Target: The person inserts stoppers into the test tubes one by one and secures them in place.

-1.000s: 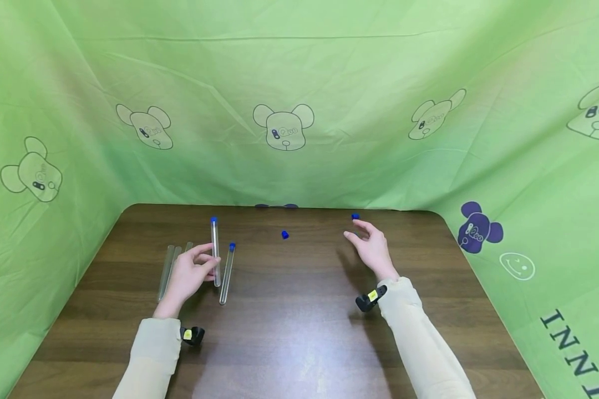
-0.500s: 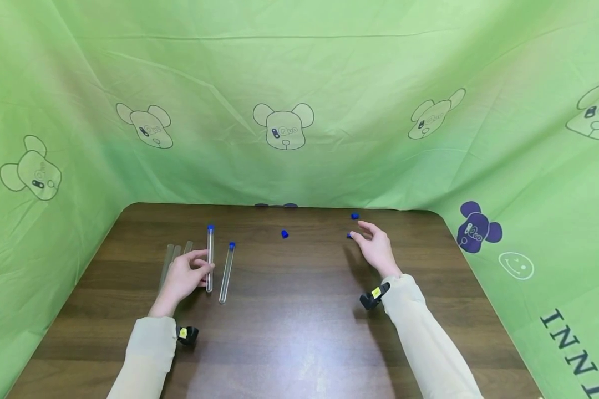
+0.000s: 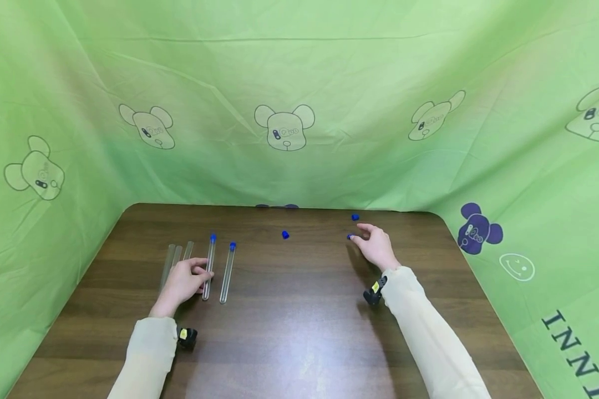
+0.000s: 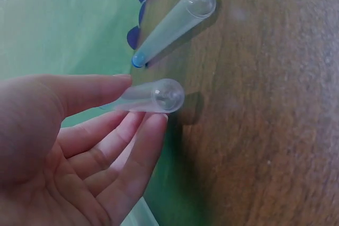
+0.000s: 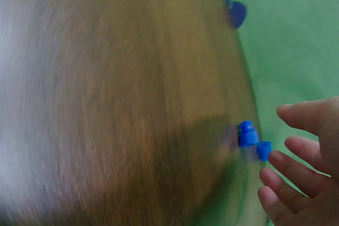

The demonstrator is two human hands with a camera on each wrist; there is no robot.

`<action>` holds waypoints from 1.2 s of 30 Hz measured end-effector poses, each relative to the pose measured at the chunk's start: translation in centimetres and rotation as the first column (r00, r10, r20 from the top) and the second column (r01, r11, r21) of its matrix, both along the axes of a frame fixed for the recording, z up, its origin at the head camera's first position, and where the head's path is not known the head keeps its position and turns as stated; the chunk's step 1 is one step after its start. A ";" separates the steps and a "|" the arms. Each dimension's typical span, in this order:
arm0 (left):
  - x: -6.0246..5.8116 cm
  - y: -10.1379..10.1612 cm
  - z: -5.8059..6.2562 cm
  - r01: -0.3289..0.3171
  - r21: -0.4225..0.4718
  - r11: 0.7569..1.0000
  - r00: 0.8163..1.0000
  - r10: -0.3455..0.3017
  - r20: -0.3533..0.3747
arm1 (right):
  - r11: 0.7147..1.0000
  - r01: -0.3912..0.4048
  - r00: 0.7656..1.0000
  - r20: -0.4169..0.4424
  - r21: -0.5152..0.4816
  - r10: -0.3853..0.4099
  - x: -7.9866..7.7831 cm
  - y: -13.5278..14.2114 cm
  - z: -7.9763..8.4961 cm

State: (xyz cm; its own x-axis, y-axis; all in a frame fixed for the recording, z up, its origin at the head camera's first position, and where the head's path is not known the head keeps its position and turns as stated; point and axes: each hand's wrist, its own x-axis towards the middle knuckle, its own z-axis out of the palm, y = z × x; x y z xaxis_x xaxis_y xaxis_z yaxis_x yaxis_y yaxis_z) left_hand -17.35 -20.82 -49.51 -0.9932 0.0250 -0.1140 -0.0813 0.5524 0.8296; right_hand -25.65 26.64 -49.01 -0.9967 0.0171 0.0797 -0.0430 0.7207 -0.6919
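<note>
My left hand (image 3: 182, 280) pinches a clear test tube (image 3: 211, 252) with a blue cap between thumb and fingers, low over the table. In the left wrist view that tube's rounded end (image 4: 168, 96) points toward the camera. Just right of it lies a second capped tube (image 3: 227, 274). Several uncapped tubes (image 3: 167, 265) lie left of the hand, partly hidden by it. My right hand (image 3: 377, 247) has its fingers spread and holds nothing. Near its thumb a blue cap (image 3: 350, 236) sits on the table; another blue cap (image 3: 355, 217) lies farther back.
A third blue cap (image 3: 285, 235) lies near the middle of the brown wooden table (image 3: 279, 332). Green printed cloth (image 3: 289, 66) stands around the table's back and sides.
My left hand has lowered the capped tube toward the table, beside the other capped one. My right hand has drawn back slightly rightward, and the cap near its thumb has come into view.
</note>
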 end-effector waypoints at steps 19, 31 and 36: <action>-0.1 0.2 -0.3 0.003 -0.175 0.985 0.999 -0.010 -0.041 | 0.984 -0.020 0.996 -0.078 0.180 0.035 -0.6 -0.8 -1.5; -0.2 0.5 -0.5 -0.018 -0.176 0.984 0.999 0.009 -0.052 | 0.982 0.015 0.999 -0.049 0.191 -0.006 -0.3 -1.1 -1.2; -0.2 0.4 -0.5 -0.027 -0.211 0.977 0.997 0.010 -0.080 | 0.983 0.035 0.998 -0.060 0.181 -0.024 -0.3 -1.0 -1.6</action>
